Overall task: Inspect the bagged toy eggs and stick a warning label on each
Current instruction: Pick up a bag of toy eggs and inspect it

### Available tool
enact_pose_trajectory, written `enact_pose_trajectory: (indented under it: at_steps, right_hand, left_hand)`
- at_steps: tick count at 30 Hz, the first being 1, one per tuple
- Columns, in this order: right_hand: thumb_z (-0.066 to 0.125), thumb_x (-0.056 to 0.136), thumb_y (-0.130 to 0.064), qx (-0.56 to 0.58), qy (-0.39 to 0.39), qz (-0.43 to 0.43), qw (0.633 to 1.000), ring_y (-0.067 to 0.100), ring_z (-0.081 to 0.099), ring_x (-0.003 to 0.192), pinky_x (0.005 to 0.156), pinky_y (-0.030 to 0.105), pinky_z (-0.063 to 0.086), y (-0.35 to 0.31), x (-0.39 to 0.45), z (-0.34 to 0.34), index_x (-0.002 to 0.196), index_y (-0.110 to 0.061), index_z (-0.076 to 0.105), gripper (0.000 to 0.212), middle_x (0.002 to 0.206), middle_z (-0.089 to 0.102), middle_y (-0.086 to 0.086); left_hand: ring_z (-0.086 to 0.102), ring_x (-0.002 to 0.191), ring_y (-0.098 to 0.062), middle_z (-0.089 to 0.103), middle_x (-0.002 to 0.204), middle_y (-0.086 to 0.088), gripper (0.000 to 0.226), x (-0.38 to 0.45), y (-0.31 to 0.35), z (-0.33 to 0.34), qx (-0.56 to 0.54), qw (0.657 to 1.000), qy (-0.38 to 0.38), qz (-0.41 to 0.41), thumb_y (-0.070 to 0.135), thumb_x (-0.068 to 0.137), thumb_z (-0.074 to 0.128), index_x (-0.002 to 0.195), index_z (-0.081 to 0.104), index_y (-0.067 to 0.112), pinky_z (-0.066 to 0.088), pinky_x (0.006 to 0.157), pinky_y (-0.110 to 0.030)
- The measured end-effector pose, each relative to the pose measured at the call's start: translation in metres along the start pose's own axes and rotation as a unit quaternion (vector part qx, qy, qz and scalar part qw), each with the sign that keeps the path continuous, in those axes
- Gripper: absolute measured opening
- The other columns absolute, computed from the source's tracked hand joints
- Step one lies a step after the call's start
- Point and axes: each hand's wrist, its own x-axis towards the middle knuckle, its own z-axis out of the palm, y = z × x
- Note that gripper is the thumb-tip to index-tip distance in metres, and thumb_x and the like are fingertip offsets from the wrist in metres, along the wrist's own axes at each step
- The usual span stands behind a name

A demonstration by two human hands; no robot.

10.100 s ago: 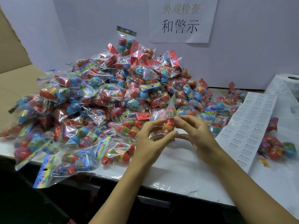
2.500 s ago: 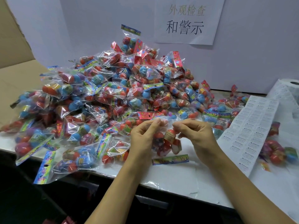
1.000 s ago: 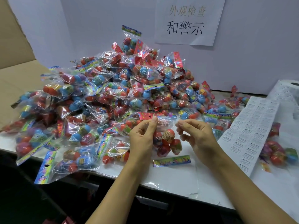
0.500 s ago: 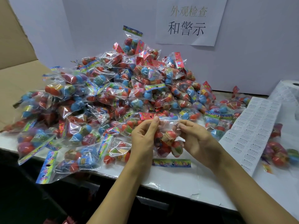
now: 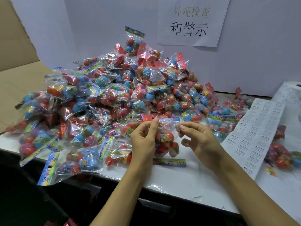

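The left hand (image 5: 143,141) pinches the top edge of a bag of toy eggs (image 5: 166,144), which hangs just below its fingertips; the right hand (image 5: 200,141) has fingers curled at the bag's other corner (whether they grip the film I cannot tell). Held by one thin edge, the slippery bag could slide free, and the label sheet (image 5: 254,132), beyond the right fingers, needs a hand freed.

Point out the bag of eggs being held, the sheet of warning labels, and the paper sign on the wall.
held bag of toy eggs (image 5: 166,141), head view, on its red egg.
warning label sheet (image 5: 254,132), head view, mid-sheet.
paper sign (image 5: 189,28), head view, on its black characters.
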Motion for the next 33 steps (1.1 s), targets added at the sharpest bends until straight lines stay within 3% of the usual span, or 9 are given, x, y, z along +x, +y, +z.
enact_pose_trajectory:
  at_steps: [8, 13, 16, 19, 23, 27, 33]
  right_hand:
    - [0.066, 0.081, -0.027, -0.017, -0.004, 0.001, 1.0, 0.01, 0.059, 0.079, 0.063, 0.024, 0.044, 0.0004, 0.0005, -0.001, 0.087, -0.016, 0.082, 0.02, 0.086, 0.069, 0.002]
    - [0.072, 0.076, -0.046, -0.031, -0.016, -0.016, 0.999, 0.01, 0.058, 0.084, 0.067, 0.025, 0.046, 0.0002, -0.001, -0.0024, 0.092, -0.018, 0.082, 0.033, 0.089, 0.069, -0.001]
    - [0.075, 0.087, -0.032, -0.058, -0.003, -0.025, 0.998, 0.011, 0.057, 0.081, 0.068, 0.028, 0.045, 0.002, -0.001, -0.002, 0.091, -0.021, 0.082, 0.014, 0.086, 0.071, -0.004]
    - [0.065, 0.094, -0.02, -0.098, 0.016, -0.064, 0.993, 0.011, 0.058, 0.08, 0.065, 0.025, 0.045, 0.0043, -0.0018, -0.0021, 0.09, -0.018, 0.081, 0.017, 0.09, 0.072, 0.002]
    - [0.074, 0.08, -0.034, -0.146, 0.036, -0.121, 0.981, 0.008, 0.065, 0.082, 0.069, 0.021, 0.052, 0.0031, -0.0053, 0.0054, 0.085, -0.023, 0.081, 0.015, 0.09, 0.073, -0.001]
    - [0.076, 0.083, -0.018, -0.18, 0.071, -0.135, 0.972, 0.01, 0.066, 0.082, 0.077, 0.025, 0.054, 0.0054, -0.0023, 0.0037, 0.083, -0.021, 0.079, 0.004, 0.084, 0.071, -0.001]
    - [0.069, 0.092, -0.015, -0.187, 0.063, -0.133, 0.971, 0.0, 0.054, 0.066, 0.066, 0.016, 0.045, 0.0089, 0.0004, 0.001, 0.086, -0.006, 0.074, 0.012, 0.075, 0.062, -0.004]
  left_hand:
    - [0.065, 0.062, -0.006, 0.07, 0.068, 0.003, 0.027, 0.0002, -0.0011, -0.0004, 0.002, 1.0, 0.02, 0.007, 0.037, 0.096, 0.068, 0.086, 0.077, 0.013, 0.048, 0.054, -0.015]
    - [0.064, 0.065, -0.009, 0.069, 0.068, 0.003, 0.031, -0.0007, 0.0017, 0.0006, 0.001, 1.0, 0.023, 0.005, 0.045, 0.091, 0.069, 0.085, 0.077, 0.015, 0.05, 0.057, -0.019]
    - [0.065, 0.066, -0.01, 0.07, 0.07, 0.002, 0.032, -0.0013, 0.0018, 0.0008, 0.002, 1.0, 0.015, 0.005, 0.047, 0.09, 0.069, 0.086, 0.077, 0.016, 0.051, 0.059, -0.02]
    - [0.065, 0.068, -0.012, 0.07, 0.071, 0.0, 0.026, -0.0014, 0.0002, 0.0003, 0.021, 0.999, 0.021, 0.021, 0.042, 0.095, 0.069, 0.084, 0.077, 0.019, 0.053, 0.062, -0.024]
    - [0.063, 0.065, -0.009, 0.068, 0.069, 0.002, 0.023, -0.0007, -0.0004, -0.0005, 0.038, 0.997, 0.024, 0.055, 0.036, 0.098, 0.068, 0.081, 0.075, 0.021, 0.054, 0.062, -0.022]
    - [0.067, 0.069, -0.009, 0.072, 0.074, 0.001, 0.022, -0.0016, -0.0008, -0.0008, 0.059, 0.996, 0.012, 0.065, 0.039, 0.098, 0.067, 0.084, 0.077, 0.024, 0.056, 0.065, -0.022]
    - [0.069, 0.074, -0.013, 0.074, 0.079, -0.006, 0.026, -0.0037, 0.0021, -0.0005, 0.061, 0.997, -0.022, 0.036, 0.044, 0.094, 0.066, 0.085, 0.078, 0.023, 0.059, 0.068, -0.025]
